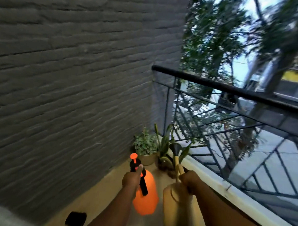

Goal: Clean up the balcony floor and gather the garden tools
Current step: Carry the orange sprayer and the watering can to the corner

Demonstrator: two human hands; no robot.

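Gripping orange plastic sprayer, beige can (smooth)

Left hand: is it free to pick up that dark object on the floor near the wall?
Probably not as things stand. The left hand already grips the orange sprayer by its handle, and the right hand holds the beige watering can. The dark object lies unobstructed; one item must be set down first.
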